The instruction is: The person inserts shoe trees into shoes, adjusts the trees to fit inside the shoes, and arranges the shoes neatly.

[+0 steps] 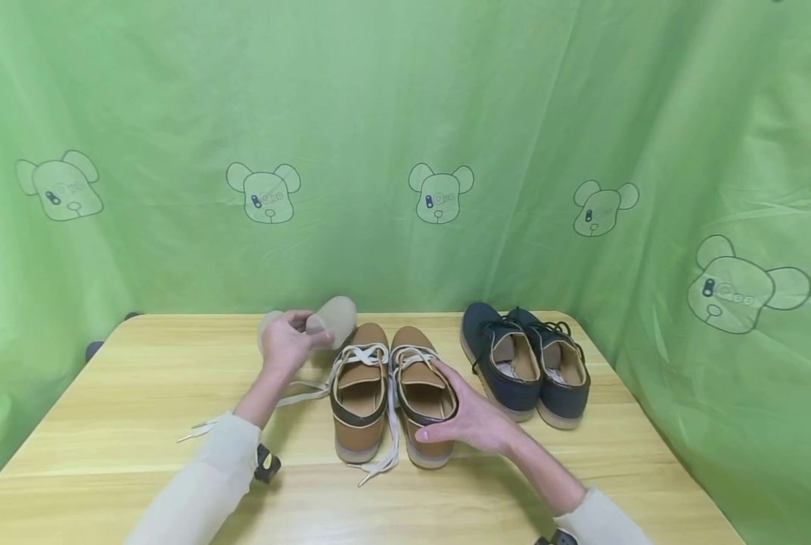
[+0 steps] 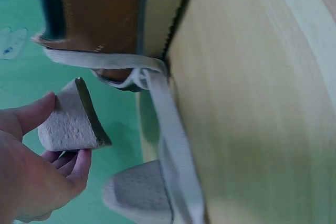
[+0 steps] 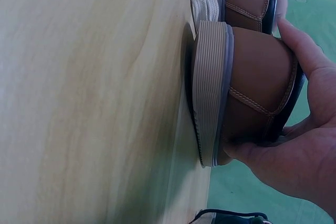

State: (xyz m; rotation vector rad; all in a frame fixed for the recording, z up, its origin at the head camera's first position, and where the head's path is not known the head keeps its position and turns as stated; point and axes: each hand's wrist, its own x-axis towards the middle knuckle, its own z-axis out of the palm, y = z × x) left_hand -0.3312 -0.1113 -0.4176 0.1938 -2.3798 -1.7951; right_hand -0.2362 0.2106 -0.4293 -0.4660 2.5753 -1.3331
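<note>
In the head view my left hand [image 1: 286, 344] holds a grey moulded-pulp shoe insert [image 1: 335, 319] by its edge, above the table's far side. The left wrist view shows the thumb on one side of this insert [image 2: 71, 121] and fingers on the other. A second insert [image 2: 139, 192] lies below it on the table. My right hand [image 1: 476, 416] grips the right brown shoe [image 1: 429, 443], thumb at the heel and fingers along the outer side. Beside it stands the left brown shoe [image 1: 359, 439], its white lace [image 1: 303, 393] trailing leftward.
A pair of dark blue lace-up shoes [image 1: 508, 390] stands to the right on the wooden table [image 1: 106, 424]. Another white lace end [image 1: 378, 469] hangs between the brown shoes onto the tabletop. Green curtains [image 1: 378, 91] with bear faces surround the table at the back and sides.
</note>
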